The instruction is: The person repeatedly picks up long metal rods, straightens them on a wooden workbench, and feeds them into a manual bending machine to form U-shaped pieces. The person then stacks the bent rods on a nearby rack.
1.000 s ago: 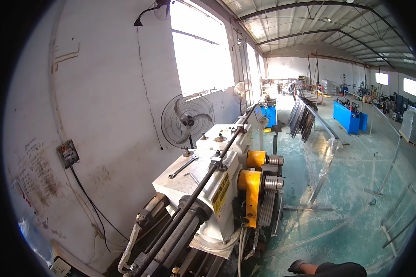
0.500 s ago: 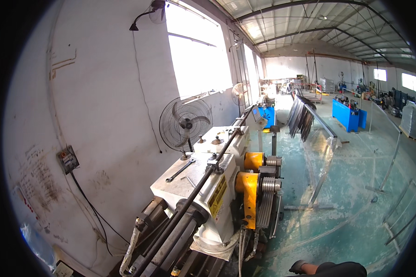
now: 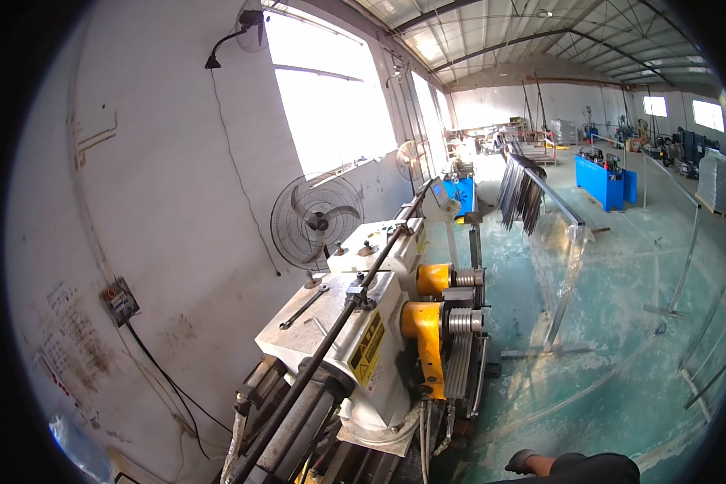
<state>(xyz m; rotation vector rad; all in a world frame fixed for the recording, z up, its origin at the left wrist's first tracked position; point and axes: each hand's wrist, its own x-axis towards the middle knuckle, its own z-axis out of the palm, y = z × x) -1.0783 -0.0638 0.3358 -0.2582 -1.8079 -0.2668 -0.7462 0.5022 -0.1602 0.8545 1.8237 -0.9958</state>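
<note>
At the lower edge, right of the middle, my right hand [image 3: 521, 462] shows small and dark, apparently gloved. A bare wrist and a black sleeve lie behind it. Its fingers are too small and dark to make out, and nothing held can be seen. My left hand is outside the picture. Nearest is a white machine [image 3: 383, 403] with yellow housings [image 3: 430, 347] and ribbed metal rollers [image 3: 465, 321] on its right side. An open-ended wrench [image 3: 304, 306] and a small hex key [image 3: 321, 326] lie on its top, beside a long dark rod [image 3: 335, 327].
A black fan [image 3: 319, 219] stands between the machine and the white wall. Dark strips [image 3: 521, 194] hang from a metal rail [image 3: 552, 194] on a stand ahead to the right. Farther off is a blue machine [image 3: 599, 181]. A metal frame [image 3: 686, 250] stands at the right.
The view has shifted slightly, so the machine and the fan sit a little farther left and the far hall a little higher. My right hand stays at the lower edge.
</note>
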